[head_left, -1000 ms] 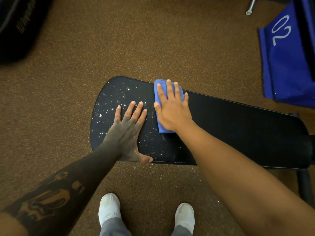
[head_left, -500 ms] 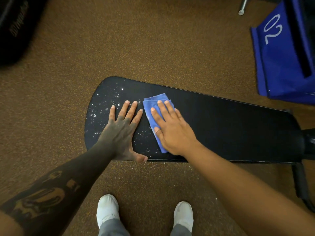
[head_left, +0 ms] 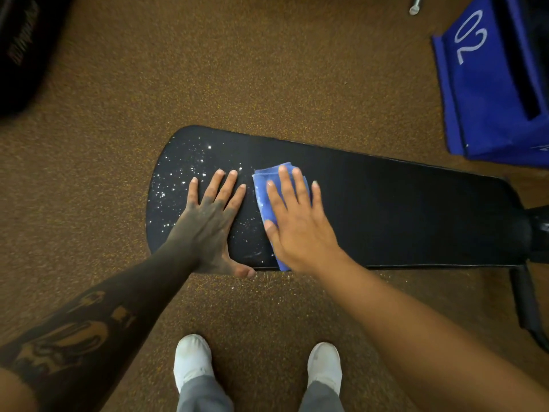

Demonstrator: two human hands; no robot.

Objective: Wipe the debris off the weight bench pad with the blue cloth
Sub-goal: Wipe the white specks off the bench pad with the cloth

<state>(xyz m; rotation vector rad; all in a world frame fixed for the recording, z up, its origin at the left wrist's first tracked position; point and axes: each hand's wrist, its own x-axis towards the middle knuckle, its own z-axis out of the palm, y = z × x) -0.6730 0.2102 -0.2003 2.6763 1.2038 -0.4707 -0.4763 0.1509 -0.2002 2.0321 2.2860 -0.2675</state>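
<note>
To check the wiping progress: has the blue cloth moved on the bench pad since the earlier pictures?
Yes. The blue cloth, under the right hand, slid across the bench pad from its far edge to its near edge, toward the person.

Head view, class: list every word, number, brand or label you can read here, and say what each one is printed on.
"02": white digits on the blue fabric bag at the upper right, seen turned sideways.
Pale lettering on the black padded object at the upper left: too blurred to read.
No other text can be read in this view.
</note>
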